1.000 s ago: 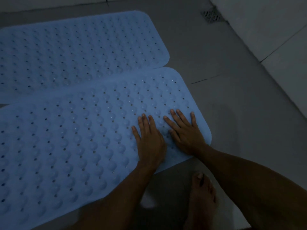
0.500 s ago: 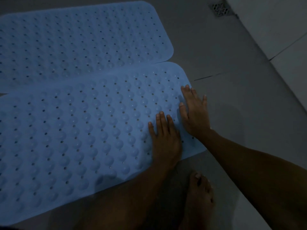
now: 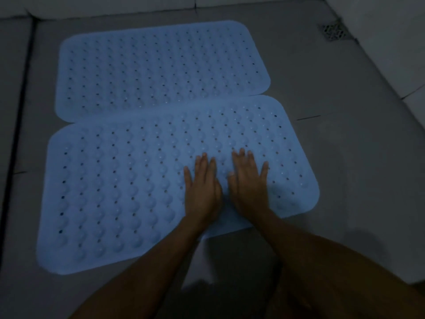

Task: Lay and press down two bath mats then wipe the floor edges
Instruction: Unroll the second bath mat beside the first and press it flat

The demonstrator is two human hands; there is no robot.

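Note:
Two light blue bath mats with bumps and small holes lie flat on the grey floor. The far mat (image 3: pixel 161 67) sits behind the near mat (image 3: pixel 110 187), and their long edges meet or slightly overlap. My left hand (image 3: pixel 202 189) presses palm down on the near mat, right of its middle, fingers straight. Beside it, my right hand (image 3: pixel 249 183) lies flat on the same mat with fingers spread. Both forearms reach in from the bottom of the view.
A floor drain grate (image 3: pixel 333 32) sits at the far right corner. A pale tiled wall (image 3: pixel 391 42) runs along the right side and another along the back. A dark joint (image 3: pixel 16 125) runs down the floor at the left.
Both hands have shifted from the near mat's right end toward its middle and now lie side by side. The view has pulled back, showing both mats whole.

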